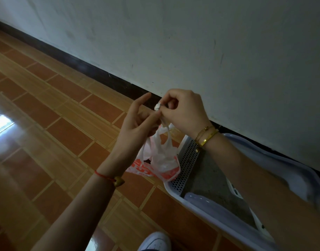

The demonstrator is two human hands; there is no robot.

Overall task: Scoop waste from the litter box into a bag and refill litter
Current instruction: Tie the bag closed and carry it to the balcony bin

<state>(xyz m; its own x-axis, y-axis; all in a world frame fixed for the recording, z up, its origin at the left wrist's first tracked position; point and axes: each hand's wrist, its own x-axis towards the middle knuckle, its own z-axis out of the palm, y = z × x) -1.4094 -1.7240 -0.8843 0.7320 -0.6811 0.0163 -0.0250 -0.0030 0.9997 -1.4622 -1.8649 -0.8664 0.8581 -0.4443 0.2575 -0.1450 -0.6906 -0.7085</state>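
Bag: white plastic bag with orange print, hanging in the air below both hands, just above the floor beside the near corner of the litter box.
Right hand: fingers curled, pinching the twisted top of the bag's handles.
Left hand: index finger straight and pointing up, the other fingers bent in against the handles, touching the right hand.
Litter box: pale rim, grey litter inside, against the wall, under the right forearm.
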